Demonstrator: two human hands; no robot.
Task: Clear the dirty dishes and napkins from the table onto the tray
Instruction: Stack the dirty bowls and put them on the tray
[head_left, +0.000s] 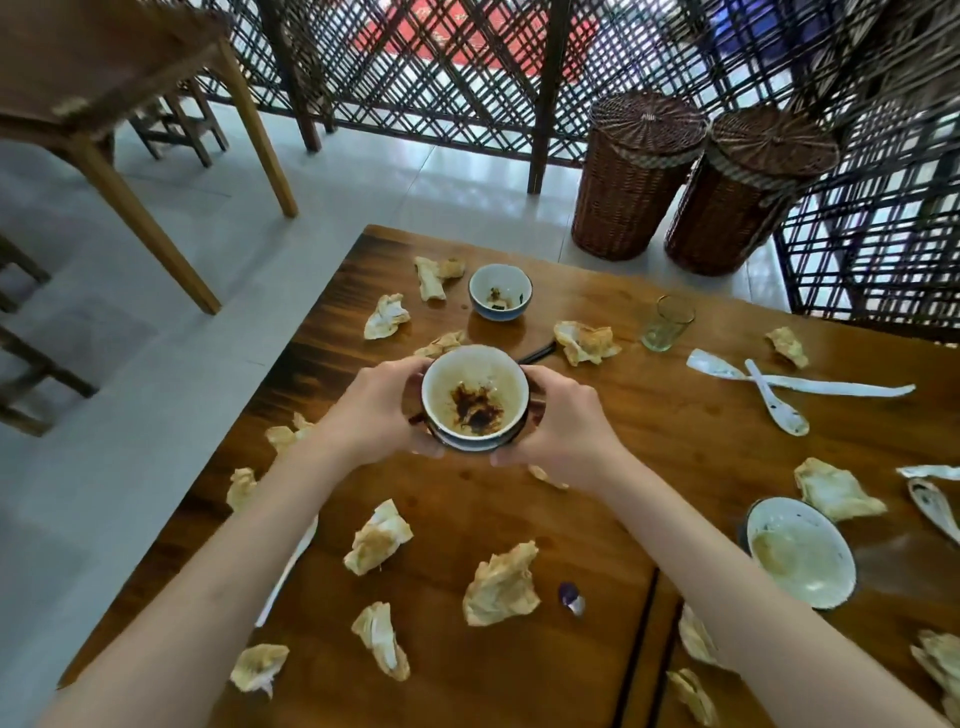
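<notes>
Hands meet at the middle of the frame: the left hand (376, 413) and the right hand (563, 434) each curl their fingers round opposite sides of a dirty bowl (474, 397) with dark residue inside, holding it over the wooden table (597, 519). Crumpled napkins (501, 584) lie scattered across the tabletop. A smaller bowl (500, 291) sits above centre, a glass (668, 323) to its right, a white spoon (776, 397) further right, another bowl (800, 553) at lower right.
</notes>
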